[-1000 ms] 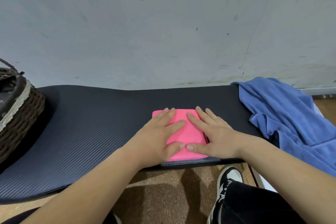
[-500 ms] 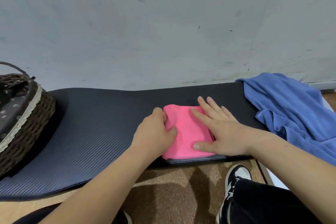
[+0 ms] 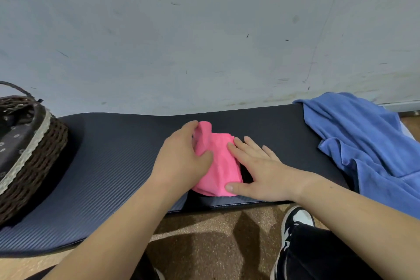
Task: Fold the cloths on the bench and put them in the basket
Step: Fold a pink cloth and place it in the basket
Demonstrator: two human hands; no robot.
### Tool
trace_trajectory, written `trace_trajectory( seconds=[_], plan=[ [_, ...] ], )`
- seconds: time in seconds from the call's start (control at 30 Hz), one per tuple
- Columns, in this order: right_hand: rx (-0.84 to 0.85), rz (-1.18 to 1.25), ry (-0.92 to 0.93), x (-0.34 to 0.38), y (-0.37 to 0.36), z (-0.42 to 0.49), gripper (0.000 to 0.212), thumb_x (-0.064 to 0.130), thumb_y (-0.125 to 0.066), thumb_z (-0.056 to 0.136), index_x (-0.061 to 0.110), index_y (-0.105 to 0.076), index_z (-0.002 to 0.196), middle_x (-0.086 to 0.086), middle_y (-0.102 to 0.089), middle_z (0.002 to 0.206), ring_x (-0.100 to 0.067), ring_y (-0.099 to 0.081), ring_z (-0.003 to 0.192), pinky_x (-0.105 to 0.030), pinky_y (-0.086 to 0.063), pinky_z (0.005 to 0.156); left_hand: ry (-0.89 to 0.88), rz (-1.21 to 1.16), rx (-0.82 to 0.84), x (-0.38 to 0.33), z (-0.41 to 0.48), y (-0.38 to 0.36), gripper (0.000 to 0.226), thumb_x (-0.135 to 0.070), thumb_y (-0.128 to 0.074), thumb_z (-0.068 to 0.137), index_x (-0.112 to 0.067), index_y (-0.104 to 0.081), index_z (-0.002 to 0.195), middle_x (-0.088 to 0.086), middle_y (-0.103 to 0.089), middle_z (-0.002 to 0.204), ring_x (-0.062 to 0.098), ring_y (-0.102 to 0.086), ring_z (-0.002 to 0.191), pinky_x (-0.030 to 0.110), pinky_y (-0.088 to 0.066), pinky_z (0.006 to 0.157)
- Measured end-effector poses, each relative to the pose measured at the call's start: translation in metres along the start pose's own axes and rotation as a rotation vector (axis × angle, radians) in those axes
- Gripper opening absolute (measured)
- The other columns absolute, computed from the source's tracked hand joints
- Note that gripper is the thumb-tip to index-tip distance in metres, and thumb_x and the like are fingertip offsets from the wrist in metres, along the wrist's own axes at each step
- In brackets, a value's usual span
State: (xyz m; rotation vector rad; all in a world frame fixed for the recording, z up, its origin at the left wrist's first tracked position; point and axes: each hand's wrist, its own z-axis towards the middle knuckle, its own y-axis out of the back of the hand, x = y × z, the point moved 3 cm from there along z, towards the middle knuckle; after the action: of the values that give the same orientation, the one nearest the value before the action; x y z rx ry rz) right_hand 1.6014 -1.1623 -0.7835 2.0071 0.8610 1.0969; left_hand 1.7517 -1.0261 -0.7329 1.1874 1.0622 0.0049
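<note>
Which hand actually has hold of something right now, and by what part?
The left hand grips the pink cloth by its raised far-left edge; the right hand only lies flat on its right side.

Far wall (image 3: 204,36): pale grey-blue, matte, evenly lit. Many small dark scuffs and scratches, with grimy smudging along its base at right.
Floor (image 3: 204,225): speckled tan-brown, near side, dark shadows across it.
Bench (image 3: 109,166): long, dark ribbed top, runs left to right against the wall.
</note>
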Motion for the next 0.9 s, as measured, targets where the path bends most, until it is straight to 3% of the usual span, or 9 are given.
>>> trace_trajectory(
  seconds=[0.1,0.2,0.3,0.37,0.47,0.53,0.6,0.67,0.9],
  plan=[
    [-0.010,0.016,-0.007,-0.001,0.001,0.001,0.103,0.072,-0.053,0.089,0.036,0.009,0.162,0.019,0.020,0.167,-0.003,0.028,0.150,-0.045,0.007,0.128,-0.114,-0.029,0.040,-0.019,-0.002,-0.010,0.055,-0.034,-0.075,0.085,-0.031,-0.055,0.137,-0.012,-0.060,0.092,0.005,-0.056,0.082,0.024,-0.046,0.073],
    [-0.012,0.051,0.011,-0.005,0.008,0.000,0.100,0.064,-0.059,0.090,0.034,0.003,0.163,0.016,0.014,0.169,-0.004,0.022,0.153,-0.042,0.002,0.128,-0.140,-0.033,0.161,-0.022,0.000,-0.019,0.040,-0.027,-0.067,0.094,-0.020,-0.060,0.132,-0.005,-0.069,0.102,0.012,-0.065,0.089,0.038,-0.055,0.085],
    [-0.033,0.131,0.014,-0.011,0.016,-0.004,0.086,0.047,-0.061,0.096,0.031,-0.010,0.164,0.008,0.008,0.171,-0.006,0.017,0.154,-0.028,0.004,0.125,-0.218,0.135,0.294,-0.020,-0.002,-0.026,0.042,-0.021,-0.062,0.096,-0.022,-0.059,0.138,-0.006,-0.066,0.118,0.014,-0.062,0.105,0.035,-0.051,0.094],
    [-0.041,0.167,0.008,-0.012,0.019,-0.006,0.078,0.042,-0.059,0.099,0.031,-0.016,0.163,0.005,0.004,0.172,-0.008,0.015,0.155,-0.022,0.004,0.121,-0.303,0.275,0.283,-0.020,-0.003,-0.028,0.052,-0.033,-0.066,0.094,-0.027,-0.054,0.145,-0.011,-0.058,0.131,0.013,-0.049,0.118,0.035,-0.046,0.101],
    [-0.044,0.147,0.010,-0.011,0.017,-0.004,0.072,0.037,-0.056,0.101,0.032,-0.019,0.162,0.001,0.002,0.172,-0.013,0.014,0.156,-0.026,0.002,0.124,-0.328,0.371,0.267,-0.021,-0.006,-0.029,0.060,-0.045,-0.065,0.093,-0.027,-0.049,0.148,-0.012,-0.039,0.154,0.017,-0.029,0.138,0.035,-0.033,0.117],
    [-0.046,0.141,0.009,-0.013,0.016,-0.002,0.069,0.034,-0.054,0.102,0.033,-0.022,0.162,-0.001,0.001,0.172,-0.014,0.013,0.157,-0.027,0.001,0.125,-0.351,0.403,0.293,-0.020,-0.009,-0.035,0.064,-0.046,-0.059,0.098,-0.023,-0.041,0.155,-0.007,-0.023,0.167,0.016,-0.012,0.152,0.029,-0.010,0.125],
    [-0.047,0.150,0.005,-0.015,0.017,-0.001,0.062,0.030,-0.051,0.103,0.031,-0.028,0.160,-0.001,0.000,0.172,-0.015,0.013,0.157,-0.027,0.002,0.124,-0.415,0.450,0.345,-0.023,-0.014,-0.044,0.067,-0.045,-0.049,0.104,-0.017,-0.028,0.161,-0.002,-0.008,0.172,0.010,0.011,0.155,0.018,0.020,0.118],
    [-0.065,0.169,-0.006,-0.016,0.017,0.000,0.055,0.025,-0.047,0.104,0.028,-0.035,0.158,-0.004,-0.003,0.172,-0.016,0.011,0.157,-0.025,0.002,0.123,-0.443,0.489,0.402,-0.026,-0.018,-0.052,0.068,-0.044,-0.038,0.108,-0.014,-0.014,0.164,0.001,0.004,0.172,0.004,0.027,0.144,0.014,0.034,0.104],
    [-0.275,0.259,-0.054,-0.011,0.028,0.011,0.056,0.018,-0.044,0.106,0.020,-0.030,0.160,-0.003,-0.025,0.167,-0.017,-0.006,0.158,-0.022,-0.004,0.122,-0.514,0.477,0.377,-0.013,-0.013,-0.066,0.069,-0.044,-0.040,0.106,-0.013,-0.015,0.163,0.006,0.000,0.172,0.009,0.029,0.144,0.020,0.030,0.115]
  ],
)
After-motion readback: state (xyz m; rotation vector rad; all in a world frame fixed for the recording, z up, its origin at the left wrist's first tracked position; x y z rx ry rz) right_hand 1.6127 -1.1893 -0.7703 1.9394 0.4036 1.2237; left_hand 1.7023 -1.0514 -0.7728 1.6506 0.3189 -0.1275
